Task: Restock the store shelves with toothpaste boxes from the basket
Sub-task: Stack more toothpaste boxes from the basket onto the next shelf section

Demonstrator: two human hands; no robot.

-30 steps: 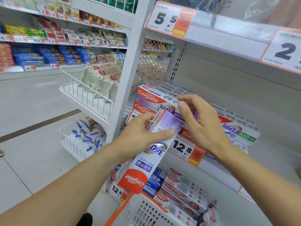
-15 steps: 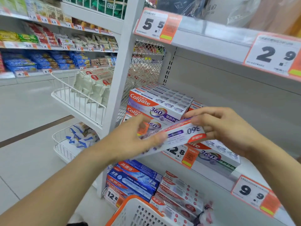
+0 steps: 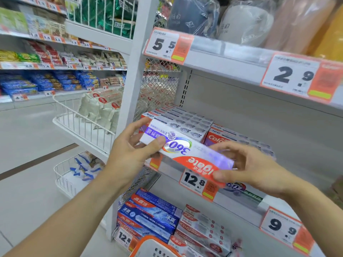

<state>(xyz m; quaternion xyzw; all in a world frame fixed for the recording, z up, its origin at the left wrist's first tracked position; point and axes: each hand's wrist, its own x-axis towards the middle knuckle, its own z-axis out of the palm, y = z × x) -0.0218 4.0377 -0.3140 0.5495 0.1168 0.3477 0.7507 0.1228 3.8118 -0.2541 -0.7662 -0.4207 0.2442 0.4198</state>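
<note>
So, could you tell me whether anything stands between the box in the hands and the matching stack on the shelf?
Nothing visible does. The white and red Colgate 360 toothpaste box, held upside down by the left hand and right hand, sits directly in front of the stack of matching white Colgate boxes on the white metal shelf, with nothing between them.

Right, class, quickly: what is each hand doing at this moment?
Left hand: holds one end of the toothpaste box.
Right hand: holds the box's other end.
</note>
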